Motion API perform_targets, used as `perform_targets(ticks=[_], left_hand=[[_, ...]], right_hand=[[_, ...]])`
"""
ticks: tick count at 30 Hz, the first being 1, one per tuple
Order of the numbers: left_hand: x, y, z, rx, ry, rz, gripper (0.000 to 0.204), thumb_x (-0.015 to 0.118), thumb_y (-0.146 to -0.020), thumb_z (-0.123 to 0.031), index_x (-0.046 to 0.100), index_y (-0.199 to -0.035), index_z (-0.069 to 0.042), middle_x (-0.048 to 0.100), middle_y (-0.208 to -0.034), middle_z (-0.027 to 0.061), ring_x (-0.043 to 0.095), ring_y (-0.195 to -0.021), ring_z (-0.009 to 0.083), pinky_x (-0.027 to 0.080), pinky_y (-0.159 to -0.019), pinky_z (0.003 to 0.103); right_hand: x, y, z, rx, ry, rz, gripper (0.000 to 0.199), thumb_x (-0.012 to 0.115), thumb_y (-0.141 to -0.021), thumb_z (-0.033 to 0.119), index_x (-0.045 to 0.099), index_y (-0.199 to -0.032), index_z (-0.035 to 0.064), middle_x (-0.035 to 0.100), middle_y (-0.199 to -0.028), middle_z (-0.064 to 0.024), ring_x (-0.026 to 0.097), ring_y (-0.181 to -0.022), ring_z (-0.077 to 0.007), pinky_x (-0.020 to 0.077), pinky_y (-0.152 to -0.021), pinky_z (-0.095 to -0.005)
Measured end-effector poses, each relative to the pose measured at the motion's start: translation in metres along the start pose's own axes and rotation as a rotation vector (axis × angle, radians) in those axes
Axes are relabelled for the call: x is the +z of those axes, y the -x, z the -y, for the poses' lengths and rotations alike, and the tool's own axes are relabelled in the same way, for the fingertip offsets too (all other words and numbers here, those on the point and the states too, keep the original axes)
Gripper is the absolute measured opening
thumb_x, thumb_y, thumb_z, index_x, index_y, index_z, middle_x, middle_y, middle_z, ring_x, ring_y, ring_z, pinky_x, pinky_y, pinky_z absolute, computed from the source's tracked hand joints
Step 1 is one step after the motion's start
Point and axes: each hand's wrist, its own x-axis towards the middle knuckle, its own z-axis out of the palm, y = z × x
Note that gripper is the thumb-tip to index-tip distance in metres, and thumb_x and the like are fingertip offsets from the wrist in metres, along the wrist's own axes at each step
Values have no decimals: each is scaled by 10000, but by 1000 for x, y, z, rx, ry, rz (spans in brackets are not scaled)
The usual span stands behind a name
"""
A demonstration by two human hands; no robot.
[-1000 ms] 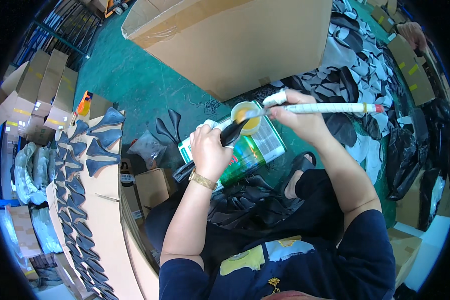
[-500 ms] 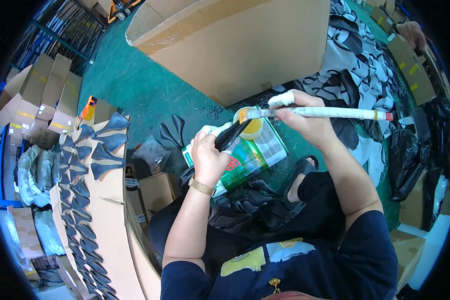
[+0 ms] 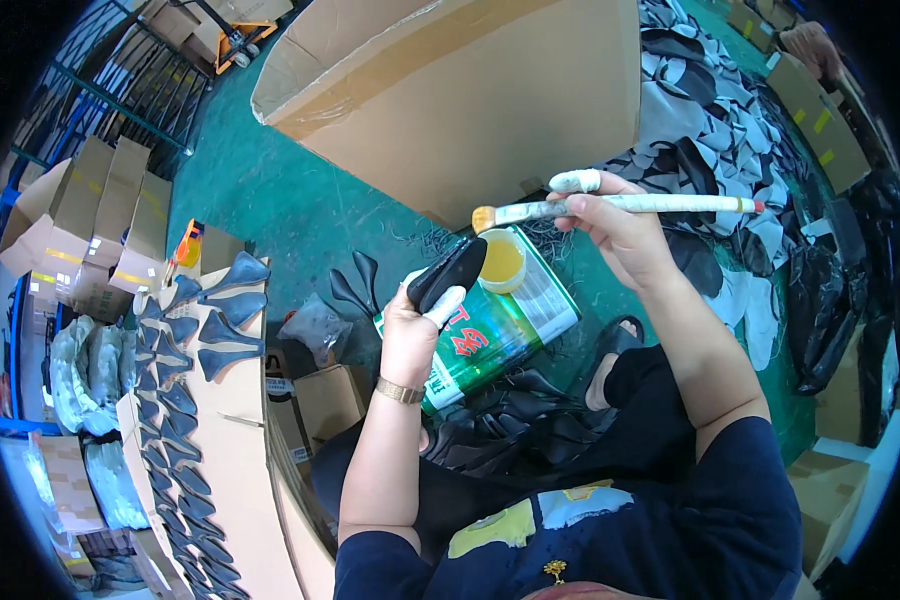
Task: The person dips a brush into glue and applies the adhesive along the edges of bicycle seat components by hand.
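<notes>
Two hands work above an open glue tin point(image 3: 490, 320). Left hand point(image 3: 410, 335) pinches a black, probably leather, piece point(image 3: 450, 272); right hand point(image 3: 620, 235) clasps a brush point(image 3: 620, 205).

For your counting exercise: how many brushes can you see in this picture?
1. The brush is in the right hand, above the open tin of yellow glue; the left hand holds a black piece. Others may be hidden.
</notes>
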Motion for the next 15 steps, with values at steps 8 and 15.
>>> perform_targets(ticks=[8, 15], left_hand=[[-5, -4, -3, 444, -457, -174, 299, 782, -704, -59, 680, -985, -46, 617, -947, 74, 585, -895, 212, 470, -792, 298], [-8, -3, 4, 634, -789, -228, 437, 688, -642, 92, 673, -1053, -56, 618, -930, 93, 577, -902, 257, 461, -827, 313]], right_hand=[[-1, 2, -4, -94, 246, 25, 212, 607, -860, 61, 622, -1046, -41, 650, -934, -104, 620, -849, -151, 515, -758, -270], [17, 25, -16, -23, 386, 210, 205, 618, -830, 77, 622, -995, -44, 644, -909, -94, 617, -818, -152, 501, -747, -282]])
